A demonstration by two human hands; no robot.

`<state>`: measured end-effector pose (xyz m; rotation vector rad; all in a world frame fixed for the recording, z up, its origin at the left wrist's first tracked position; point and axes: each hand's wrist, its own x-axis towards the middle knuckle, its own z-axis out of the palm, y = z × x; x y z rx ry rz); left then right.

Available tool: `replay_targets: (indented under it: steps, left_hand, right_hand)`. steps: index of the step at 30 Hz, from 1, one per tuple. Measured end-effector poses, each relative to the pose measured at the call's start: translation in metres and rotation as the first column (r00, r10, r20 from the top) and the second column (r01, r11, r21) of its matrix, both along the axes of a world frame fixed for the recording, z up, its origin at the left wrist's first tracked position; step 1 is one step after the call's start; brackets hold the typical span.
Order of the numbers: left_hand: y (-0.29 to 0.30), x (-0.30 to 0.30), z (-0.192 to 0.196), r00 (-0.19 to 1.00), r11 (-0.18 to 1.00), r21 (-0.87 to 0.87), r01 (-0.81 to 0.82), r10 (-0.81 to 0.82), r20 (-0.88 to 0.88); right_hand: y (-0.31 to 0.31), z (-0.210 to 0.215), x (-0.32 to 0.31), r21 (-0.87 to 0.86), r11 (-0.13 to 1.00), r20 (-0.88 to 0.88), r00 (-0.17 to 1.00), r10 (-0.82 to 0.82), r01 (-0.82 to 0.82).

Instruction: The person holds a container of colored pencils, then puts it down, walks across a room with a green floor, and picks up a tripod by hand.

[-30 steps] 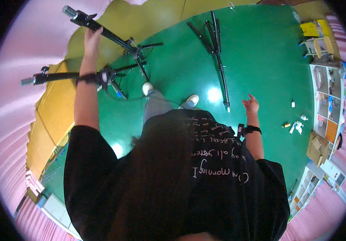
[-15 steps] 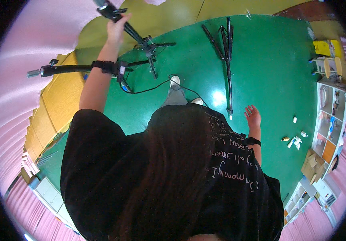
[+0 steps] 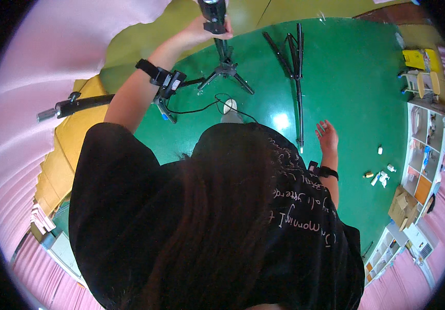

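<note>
Left grip (image 3: 201, 32) is wrapped around the top of a black tripod stand (image 3: 223, 57), fingers curled tight on the dark head at its upper end. That stand rises from the green floor (image 3: 357, 93), legs spread, straight ahead of me. My right hand (image 3: 327, 135) hangs open with fingers loose, holding nothing, just beside the tip of a folded tripod (image 3: 295, 67) lying flat on the floor. A black cable (image 3: 201, 107) loops near the stand's feet, and a second black pole (image 3: 83, 105) juts out at the left. Shelves (image 3: 424, 139) line the right wall. Compared with half a second ago, my left arm has swung inward and the stand now sits nearer the middle.
</note>
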<state>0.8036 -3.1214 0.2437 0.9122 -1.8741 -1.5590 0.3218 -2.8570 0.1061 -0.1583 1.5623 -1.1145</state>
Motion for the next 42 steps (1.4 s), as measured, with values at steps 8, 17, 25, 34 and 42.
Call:
replay_targets:
  steps: [8,17,25,34,42]
  left_hand:
    - [-0.026,-0.043,-0.007,0.991,0.995,0.022,0.099,-0.096,-0.095]
    - [-0.070,-0.057,-0.025,0.893,0.932,-0.036,0.360,-0.356,-0.277]
    - [-0.069,-0.048,-0.048,0.822,0.920,0.180,0.349,-0.209,-0.529]
    - [-0.061,-0.050,-0.043,0.678,0.867,0.172,0.467,-0.226,-0.699]
    - [-0.054,-0.063,-0.035,0.863,0.914,0.269,0.305,-0.146,-0.483]
  right_hand:
    - [0.047,0.000,-0.011,0.007,0.957,0.122,0.950,-0.289,0.290]
    - [0.061,0.005,0.003,0.089,0.913,0.088,0.910,-0.406,0.399]
    - [0.040,0.010,0.000,0.073,0.920,0.094,0.916,-0.391,0.385]
    - [0.030,0.004,-0.001,0.064,0.939,0.092,0.934,-0.344,0.339]
    - [0.034,0.003,-0.003,0.053,0.944,0.095,0.939,-0.331,0.327]
